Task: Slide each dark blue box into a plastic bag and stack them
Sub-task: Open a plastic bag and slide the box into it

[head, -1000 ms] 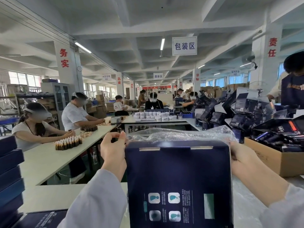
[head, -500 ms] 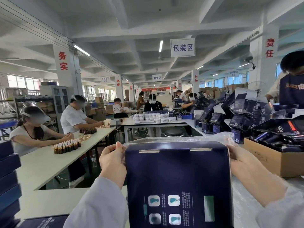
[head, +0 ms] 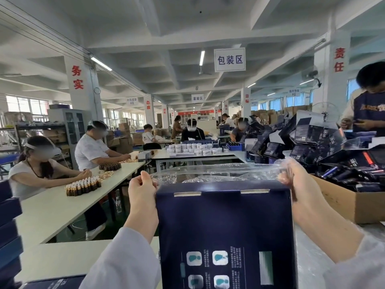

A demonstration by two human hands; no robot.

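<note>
dark blue box (head: 225, 232): upright, centre foreground, printed back panel facing camera, four small icon squares low on it, two pale tabs along top edge; held between both hands
plastic bag (head: 218, 173): clear, crinkled, mouth bunched just above and behind box top, stretched between the two hands; can't tell how far box sits inside
left hand (head: 142, 197): closed, pinching bag edge at box's upper left corner, thumb up, pale sleeve below
right hand (head: 300, 190): closed on bag film at box's upper right corner, film wrapped over fingers, pale sleeve below
stack of boxes (head: 9, 230): dark blue, far left edge, piled flat, partly cut off by frame
flat box (head: 54, 282): dark, bottom left on the table, mostly cropped
near table (head: 62, 257): pale top, under the arms
cardboard carton (head: 354, 203): right, just beside right hand, open top, full of small dark packages
heap of dark cartons (head: 312, 142): behind carton, loose pile, some flaps open
long table (head: 62, 203): left, rows of small brown bottles (head: 83, 185) on it
seated workers (head: 41, 163): two at long table, hands at the bottles
standing person (head: 368, 109): far right, dark apron, hands together at chest
middle table (head: 195, 156): white jars (head: 193, 148) in rows, worker in dark top behind
hanging sign (head: 229, 59): white, blue characters, under ceiling
pillars (head: 81, 84): white, red characters
</note>
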